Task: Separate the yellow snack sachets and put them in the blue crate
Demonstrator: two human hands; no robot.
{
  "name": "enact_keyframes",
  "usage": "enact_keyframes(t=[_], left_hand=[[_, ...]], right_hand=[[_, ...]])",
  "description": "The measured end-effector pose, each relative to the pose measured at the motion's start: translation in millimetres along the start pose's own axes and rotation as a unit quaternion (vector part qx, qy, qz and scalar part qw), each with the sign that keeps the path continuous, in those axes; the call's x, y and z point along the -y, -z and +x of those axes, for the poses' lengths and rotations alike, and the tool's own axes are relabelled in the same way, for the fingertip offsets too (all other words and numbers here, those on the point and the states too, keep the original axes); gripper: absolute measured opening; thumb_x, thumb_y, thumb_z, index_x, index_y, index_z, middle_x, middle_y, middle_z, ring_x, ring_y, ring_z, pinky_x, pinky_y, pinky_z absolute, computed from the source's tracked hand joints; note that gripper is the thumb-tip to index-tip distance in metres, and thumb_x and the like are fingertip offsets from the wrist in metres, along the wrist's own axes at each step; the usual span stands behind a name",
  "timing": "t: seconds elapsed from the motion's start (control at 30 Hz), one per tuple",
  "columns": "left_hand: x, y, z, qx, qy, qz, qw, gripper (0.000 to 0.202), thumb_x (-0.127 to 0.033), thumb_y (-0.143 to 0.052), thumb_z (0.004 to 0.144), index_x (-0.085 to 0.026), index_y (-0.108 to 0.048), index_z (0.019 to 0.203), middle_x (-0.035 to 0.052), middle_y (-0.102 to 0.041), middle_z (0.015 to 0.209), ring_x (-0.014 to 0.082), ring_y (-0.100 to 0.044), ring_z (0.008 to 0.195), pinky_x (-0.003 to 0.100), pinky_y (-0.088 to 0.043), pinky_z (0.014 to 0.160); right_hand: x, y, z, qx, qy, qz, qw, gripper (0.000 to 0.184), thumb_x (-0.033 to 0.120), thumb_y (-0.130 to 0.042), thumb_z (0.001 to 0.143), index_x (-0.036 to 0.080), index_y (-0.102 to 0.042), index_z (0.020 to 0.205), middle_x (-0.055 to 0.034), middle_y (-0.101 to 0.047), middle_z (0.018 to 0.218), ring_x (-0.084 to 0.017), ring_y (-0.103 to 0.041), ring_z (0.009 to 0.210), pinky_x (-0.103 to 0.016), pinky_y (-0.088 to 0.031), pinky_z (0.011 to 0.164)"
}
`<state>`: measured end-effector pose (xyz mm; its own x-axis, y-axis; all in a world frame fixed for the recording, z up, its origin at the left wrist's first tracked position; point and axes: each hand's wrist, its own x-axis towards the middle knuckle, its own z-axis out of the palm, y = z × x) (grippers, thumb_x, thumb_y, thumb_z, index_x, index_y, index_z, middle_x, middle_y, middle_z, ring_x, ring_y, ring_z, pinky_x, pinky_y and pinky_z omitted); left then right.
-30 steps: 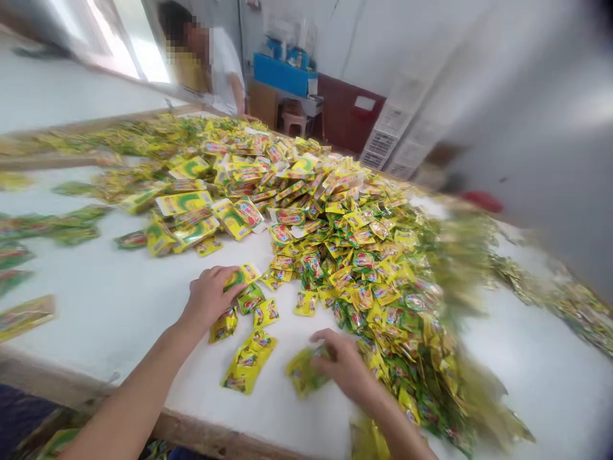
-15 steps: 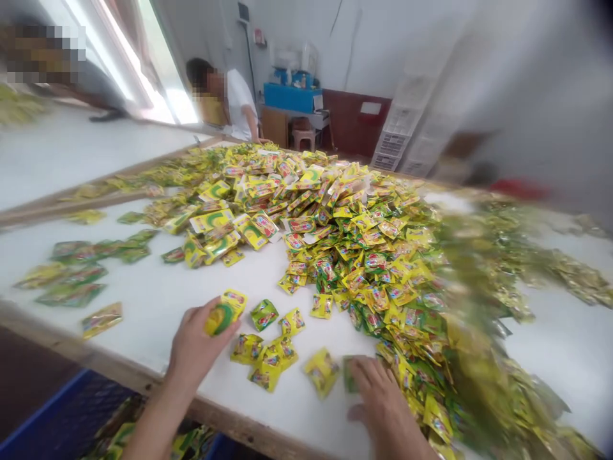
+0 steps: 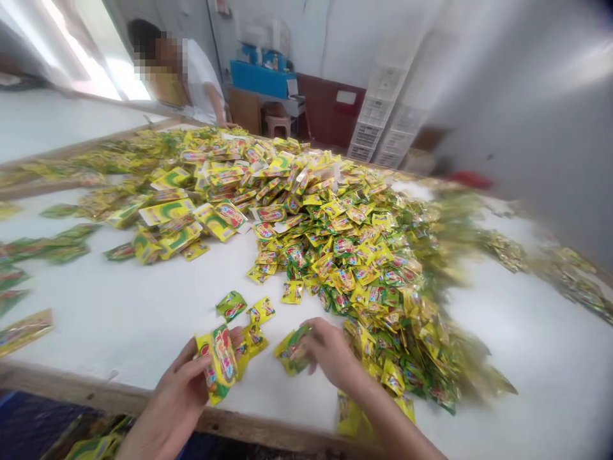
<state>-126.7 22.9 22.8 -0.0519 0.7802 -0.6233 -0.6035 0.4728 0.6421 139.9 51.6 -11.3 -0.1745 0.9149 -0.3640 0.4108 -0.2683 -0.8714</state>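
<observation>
My left hand (image 3: 179, 390) is closed on a small stack of yellow-green sachets (image 3: 219, 361), held upright near the table's front edge. My right hand (image 3: 330, 351) pinches another sachet (image 3: 291, 349) lying on the white table top (image 3: 119, 313). A few loose sachets (image 3: 232, 304) lie just beyond my hands. A big heap of the same sachets (image 3: 335, 236) spreads across the middle and right of the table.
Larger yellow packets (image 3: 167, 209) lie at the heap's left side, and greenish packets (image 3: 29, 252) sit along the left edge. A person in a white shirt (image 3: 198, 83) stands at the far end. White crates (image 3: 378, 121) and a blue box (image 3: 261, 78) stand by the back wall.
My left hand has lifted its sachets off the table and drawn them back to the front edge. My right hand has shifted left and taken hold of a sachet.
</observation>
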Motion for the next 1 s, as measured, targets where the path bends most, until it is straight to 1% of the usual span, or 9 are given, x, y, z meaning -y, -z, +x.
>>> enact_keyframes(t=[0.1,0.23,0.3,0.43,0.53,0.6,0.7,0.83,1.0], left_hand=[[6,-6.5,-5,0.031,0.053,-0.106,0.992,0.055,-0.039,-0.066,0.08,-0.026,-0.056,0.132,0.0108,-0.067,0.125,0.0362,-0.058,0.12,0.053,-0.055,0.093],[15,-10.5,-4,0.002,0.053,-0.068,0.996,0.054,-0.027,-0.071,0.078,-0.024,-0.058,0.13,0.0107,-0.068,0.125,0.0316,-0.06,0.119,0.046,-0.055,0.096],[20,-10.6,-2,-0.015,0.042,-0.021,0.999,0.056,-0.023,-0.077,0.072,-0.023,-0.06,0.126,0.01,-0.071,0.12,0.0305,-0.064,0.114,0.041,-0.057,0.091],[29,-11.9,1,0.007,-0.025,0.079,0.997,0.065,-0.026,-0.082,0.067,-0.025,-0.057,0.128,0.0069,-0.071,0.119,0.028,-0.065,0.111,0.034,-0.057,0.087],[36,-18.7,4,0.026,-0.052,0.142,0.988,0.062,-0.033,-0.08,0.069,-0.026,-0.057,0.126,0.0051,-0.069,0.123,0.0265,-0.062,0.115,0.032,-0.054,0.091],[44,-27.7,5,0.038,-0.053,0.169,0.983,0.056,-0.037,-0.08,0.067,-0.026,-0.062,0.118,0.0044,-0.07,0.122,0.0267,-0.061,0.116,0.032,-0.05,0.096],[60,-45.6,6,0.104,-0.062,0.205,0.971,0.039,-0.04,-0.076,0.07,-0.025,-0.068,0.105,0.0032,-0.073,0.108,0.0271,-0.062,0.109,0.032,-0.05,0.092],[85,-64.8,5,0.163,-0.078,0.212,0.96,0.023,-0.045,-0.069,0.076,-0.025,-0.067,0.088,0.0014,-0.068,0.079,0.0248,-0.061,0.087,0.03,-0.048,0.076],[107,-68.1,-3,0.169,-0.063,0.208,0.961,0.03,-0.054,-0.067,0.073,-0.024,-0.062,0.074,0.0014,-0.058,0.071,0.0236,-0.055,0.077,0.032,-0.044,0.072]], right_hand=[[7,-20,2,-0.009,-0.005,-0.026,1.0,0.021,0.024,-0.049,0.086,0.019,-0.06,0.103,-0.0021,-0.067,0.084,-0.017,-0.065,0.063,-0.026,-0.05,0.055],[14,-28,-3,-0.064,0.036,-0.159,0.985,0.034,0.02,-0.062,0.079,0.02,-0.059,0.112,-0.0062,-0.066,0.104,-0.022,-0.063,0.095,-0.031,-0.047,0.083],[16,-29,-4,-0.07,0.023,-0.224,0.972,0.035,0.022,-0.066,0.076,0.02,-0.059,0.111,-0.0073,-0.063,0.107,-0.023,-0.061,0.095,-0.032,-0.046,0.082],[15,-30,-3,-0.054,0.041,-0.296,0.953,0.02,0.026,-0.071,0.071,0.019,-0.06,0.087,-0.008,-0.062,0.101,-0.027,-0.057,0.098,-0.034,-0.044,0.082],[19,-24,-5,-0.052,0.021,-0.211,0.976,0.019,0.022,-0.07,0.072,0.02,-0.058,0.086,-0.0031,-0.065,0.085,-0.022,-0.06,0.084,-0.03,-0.045,0.073],[27,-14,-7,-0.1,0.022,-0.1,0.99,0.02,0.022,-0.065,0.077,0.021,-0.057,0.096,-0.0009,-0.066,0.081,-0.019,-0.061,0.075,-0.027,-0.045,0.068],[46,3,-14,-0.148,0.13,-0.004,0.98,0.02,0.024,-0.061,0.085,0.022,-0.058,0.105,-0.002,-0.069,0.091,-0.018,-0.062,0.083,-0.028,-0.046,0.076],[60,12,-25,-0.118,0.227,-0.125,0.959,0.012,0.017,-0.057,0.085,0.022,-0.064,0.092,-0.0035,-0.066,0.09,-0.019,-0.059,0.089,-0.029,-0.044,0.08],[57,13,-34,-0.06,0.176,-0.28,0.942,0.022,0.007,-0.05,0.076,0.022,-0.064,0.083,-0.0046,-0.065,0.085,-0.021,-0.058,0.085,-0.031,-0.042,0.078]])
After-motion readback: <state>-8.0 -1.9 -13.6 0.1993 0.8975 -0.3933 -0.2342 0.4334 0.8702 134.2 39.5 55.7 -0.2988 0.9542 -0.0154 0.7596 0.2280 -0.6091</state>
